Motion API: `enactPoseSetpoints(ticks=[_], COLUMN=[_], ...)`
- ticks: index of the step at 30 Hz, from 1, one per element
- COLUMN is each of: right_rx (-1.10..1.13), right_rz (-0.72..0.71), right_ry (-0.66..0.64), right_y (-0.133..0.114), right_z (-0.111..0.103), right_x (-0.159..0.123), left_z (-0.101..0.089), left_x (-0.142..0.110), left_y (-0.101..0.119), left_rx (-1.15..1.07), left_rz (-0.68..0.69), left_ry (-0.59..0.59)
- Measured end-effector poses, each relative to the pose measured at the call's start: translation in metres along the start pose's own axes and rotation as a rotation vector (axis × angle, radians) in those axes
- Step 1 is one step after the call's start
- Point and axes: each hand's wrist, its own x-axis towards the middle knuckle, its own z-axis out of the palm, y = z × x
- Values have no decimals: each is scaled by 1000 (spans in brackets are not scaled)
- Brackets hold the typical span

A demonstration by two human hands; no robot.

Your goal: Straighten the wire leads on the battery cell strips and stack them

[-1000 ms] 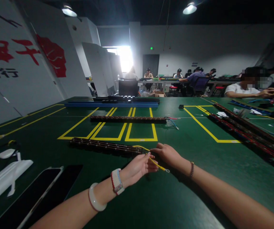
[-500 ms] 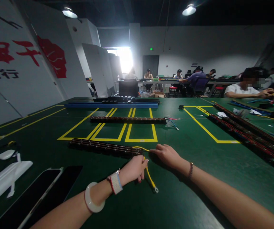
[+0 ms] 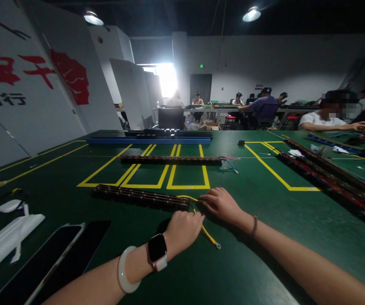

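A long dark strip assembly (image 3: 140, 198) with light dots along it lies on the green table before me. Two yellow wires leave its right end. One yellow cable (image 3: 210, 236) ends in a metal ring terminal (image 3: 218, 245); my left hand (image 3: 184, 228) is closed around its upper part, fingers pinched and partly hidden. The other yellow wire (image 3: 187, 197) runs to the fingertips of my right hand (image 3: 222, 205), which are closed on its end. Whatever tips that wire is hidden under the fingers.
Behind lies a second dark strip (image 3: 171, 160) with red and blue leads. Farther back are blue rails (image 3: 150, 140). Several strips (image 3: 325, 178) run along the right, near a co-worker (image 3: 322, 118). Black panels (image 3: 51, 258) and a white plastic piece (image 3: 10, 241) lie at left.
My left hand has rolled over, back upward, showing the watch face, and shifted slightly right. The ring terminal swung right and up a little. My right hand has barely moved.
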Motion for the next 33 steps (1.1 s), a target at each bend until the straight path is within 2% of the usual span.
enactPoseSetpoints(ticks=[4,7,9,12,14,17,22,24,28,33], right_rx=[277,408,487,578,611,653,763,738,556,114], right_rz=[116,210,256,270,260,268,307,313,242,56], right_ry=[-50,-111,-165,-237,-281,-323,-325,-313,-212,-53], right_y=[-2,-2,0,3,3,1,-6,-9,-19,-30], right_z=[-1,-1,-1,-1,-1,0,2,-2,-12,-19], right_x=[3,4,5,6,8,8,6,6,7,7], left_z=[-1,-2,-2,-1,-1,-1,1,3,7,6], left_x=[-4,-7,-9,-9,-8,-6,-1,1,6,11], left_y=[5,8,10,10,11,12,12,9,6,8], left_rx=[320,462,480,427,351,155,-484,-726,-1038,-1305], left_rz=[292,439,482,471,415,247,-208,-326,-479,-631], left_ry=[-130,-175,-180,-189,-211,-269,-446,-481,-438,-285])
